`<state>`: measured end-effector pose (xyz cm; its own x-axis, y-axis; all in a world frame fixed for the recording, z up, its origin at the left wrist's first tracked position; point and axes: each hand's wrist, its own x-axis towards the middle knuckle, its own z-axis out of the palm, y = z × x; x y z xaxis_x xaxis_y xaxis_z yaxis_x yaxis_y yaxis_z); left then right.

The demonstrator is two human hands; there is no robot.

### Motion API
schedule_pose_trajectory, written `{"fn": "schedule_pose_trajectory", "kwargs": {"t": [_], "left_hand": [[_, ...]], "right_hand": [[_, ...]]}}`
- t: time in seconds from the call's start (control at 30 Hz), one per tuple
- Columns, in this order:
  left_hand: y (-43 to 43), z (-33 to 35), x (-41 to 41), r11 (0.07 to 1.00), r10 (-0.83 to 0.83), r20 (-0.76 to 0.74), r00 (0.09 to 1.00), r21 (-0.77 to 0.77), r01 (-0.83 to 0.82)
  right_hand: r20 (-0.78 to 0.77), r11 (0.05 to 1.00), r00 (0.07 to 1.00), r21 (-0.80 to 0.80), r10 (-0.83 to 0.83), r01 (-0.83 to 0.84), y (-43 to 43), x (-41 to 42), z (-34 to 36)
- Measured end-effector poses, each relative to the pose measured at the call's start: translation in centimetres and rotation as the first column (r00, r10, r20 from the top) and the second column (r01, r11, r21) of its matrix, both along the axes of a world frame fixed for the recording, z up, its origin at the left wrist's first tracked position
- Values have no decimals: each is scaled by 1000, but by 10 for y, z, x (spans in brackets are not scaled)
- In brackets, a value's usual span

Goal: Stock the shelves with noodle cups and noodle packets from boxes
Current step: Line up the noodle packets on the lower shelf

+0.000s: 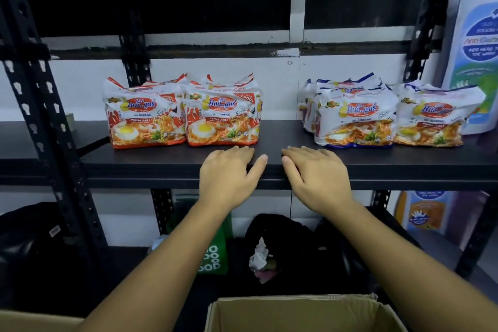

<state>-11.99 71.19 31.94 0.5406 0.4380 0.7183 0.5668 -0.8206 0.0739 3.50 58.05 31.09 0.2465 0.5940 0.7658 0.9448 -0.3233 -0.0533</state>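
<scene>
Red-trimmed noodle packets point(183, 113) stand in rows on the left of the black shelf point(275, 140). Blue-trimmed noodle packets point(388, 116) stand on its right, with a bare gap between the two groups. My left hand point(229, 175) and my right hand point(318, 175) lie flat on the shelf's front edge below that gap, fingers relaxed and holding nothing. Neither hand touches a packet. An open cardboard box point(304, 312) sits at the bottom of the view; its visible inside looks bare.
A large white wash bottle point(474, 59) stands at the shelf's right end. Black slotted uprights point(40, 105) frame the rack. Below lie black bags point(293, 245), a green bag point(215, 250) and crumpled paper point(258, 256). Another cardboard edge point(37, 321) shows at bottom left.
</scene>
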Motion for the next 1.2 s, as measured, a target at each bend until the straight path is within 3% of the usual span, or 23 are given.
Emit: {"fn": "schedule_pose_trajectory", "kwargs": {"t": [0.17, 0.3, 0.4, 0.6, 0.8, 1.2], "left_hand": [[-2, 16, -5, 973, -89, -147, 985, -223, 54], [-5, 53, -26, 862, -220, -217, 951, -500, 85], [-14, 93, -49, 793, -216, -243, 946, -609, 25], [-43, 192, -106, 751, -220, -349, 911, -657, -71], [-69, 262, -154, 727, -251, -395, 884, -680, -97], [-34, 295, -165, 722, -181, -448, 875, -665, -191]], "right_hand": [[-208, 983, 977, -182, -50, 11, -3, -7, 14], [-443, 913, 896, -376, -31, -155, -14, -19, 46], [-505, 855, 862, -462, -36, -235, -26, -36, 81], [-594, 767, 798, -559, -105, -316, -56, -80, 191], [-591, 715, 797, -609, -119, -344, -73, -114, 279], [-581, 678, 812, -616, -46, -402, -45, -116, 300]]}}
